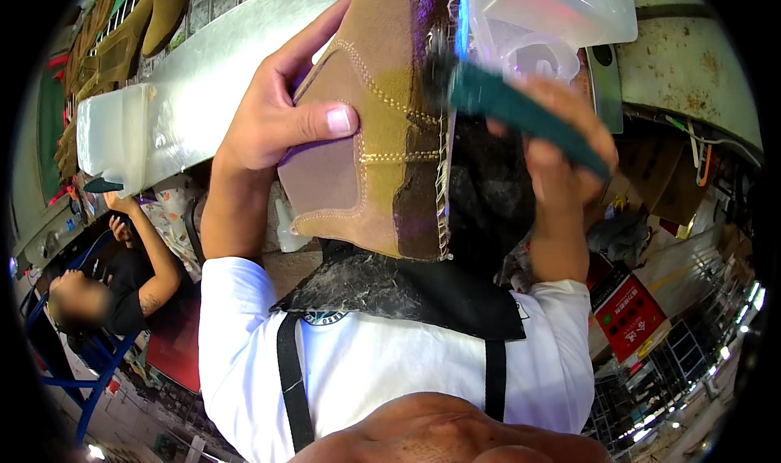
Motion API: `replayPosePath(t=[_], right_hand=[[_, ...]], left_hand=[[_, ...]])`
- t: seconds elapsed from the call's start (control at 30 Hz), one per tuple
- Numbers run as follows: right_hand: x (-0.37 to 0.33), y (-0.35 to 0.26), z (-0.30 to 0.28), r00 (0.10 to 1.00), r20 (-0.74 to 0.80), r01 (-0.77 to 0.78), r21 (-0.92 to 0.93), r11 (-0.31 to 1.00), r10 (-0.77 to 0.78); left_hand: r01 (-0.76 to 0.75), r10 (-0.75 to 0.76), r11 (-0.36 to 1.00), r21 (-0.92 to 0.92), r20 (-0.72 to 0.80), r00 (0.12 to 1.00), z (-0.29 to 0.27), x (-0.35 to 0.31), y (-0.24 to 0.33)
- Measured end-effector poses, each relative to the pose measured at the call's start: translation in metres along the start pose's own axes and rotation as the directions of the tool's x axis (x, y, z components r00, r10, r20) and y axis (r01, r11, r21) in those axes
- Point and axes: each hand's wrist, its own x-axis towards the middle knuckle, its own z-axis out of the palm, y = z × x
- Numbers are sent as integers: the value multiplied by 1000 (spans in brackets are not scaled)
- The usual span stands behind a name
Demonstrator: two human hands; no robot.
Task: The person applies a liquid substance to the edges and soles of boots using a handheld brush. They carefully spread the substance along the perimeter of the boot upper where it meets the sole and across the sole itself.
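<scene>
A tan suede boot [333,170] with pale double stitching stands out in front of my chest, its stitched edge toward the right. Along that edge runs a dark, damp-looking band. My left hand [281,105] grips the boot from the left, thumb pressed on its side. In my right hand [565,133] is a brush with a dark green handle [521,117], partly blurred by motion. Its dark bristles [439,76] meet the darkened band near the stitched edge. The boot's far end runs out of the picture at the top.
Beyond the brush stands a translucent plastic tub [561,7] with a round clear cup [541,56]. A pale bench [220,64] stretches off left, with another translucent container [114,133] by a co-worker's hand. More boots [122,36] hang upper left. A red box [626,316] lies right.
</scene>
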Motion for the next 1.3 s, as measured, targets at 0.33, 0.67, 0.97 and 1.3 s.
replayPosePath(t=[0.33, 0.67, 0.97, 1.3], right_hand=[[47, -32, -28, 917, 360, 267, -236, 934, -171], [43, -54, -8, 921, 388, 86, -288, 954, 35], [53, -50, -14, 921, 376, 300, -526, 795, -99], [12, -53, -4, 926, 362, -23, -239, 971, 111]], left_hand=[[-21, 24, 999, -41, 81, 996, 0, -6, 9], [14, -12, 1000, -23, 86, 996, -6, -10, 10], [36, -37, 999, 10, 81, 996, -7, -14, 14], [119, -115, 985, -121, 40, 993, 0, -3, 24]])
